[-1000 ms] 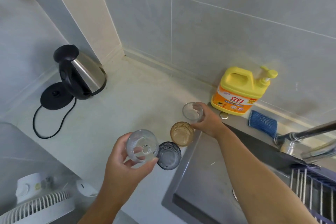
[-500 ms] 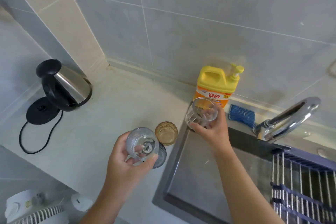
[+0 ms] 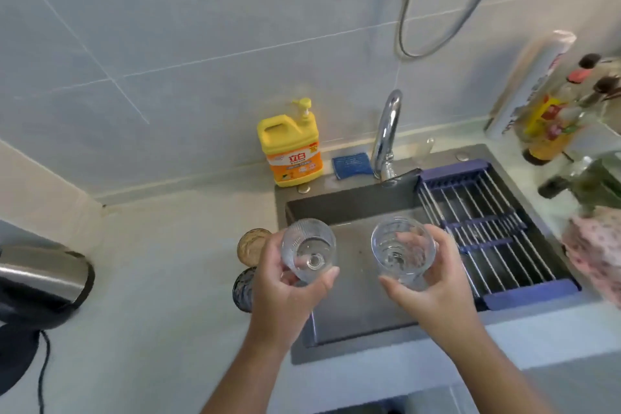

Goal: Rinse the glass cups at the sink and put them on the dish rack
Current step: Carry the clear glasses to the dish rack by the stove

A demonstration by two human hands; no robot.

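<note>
Gripping 1 cup each, both hands are raised over the sink (image 3: 349, 208). The left hand (image 3: 285, 296) has thumb and fingers curled round a ribbed clear glass cup (image 3: 309, 247), thumb tip on its near side. The right hand (image 3: 433, 296) is curled round a smoother clear glass cup (image 3: 403, 247), with fingers showing through its wall. Both cups have their mouths tilted toward the camera and sit level with each other, apart, not touching. Just left of the left hand, 2 further cups stand on the counter (image 3: 168, 262): an amber cup (image 3: 250, 244) beyond a dark cup (image 3: 242, 289), the latter partly hidden by the hand. The dish rack (image 3: 497, 228) spans the sink just right of the right hand. The faucet (image 3: 386, 134) stands beyond both hands.
</note>
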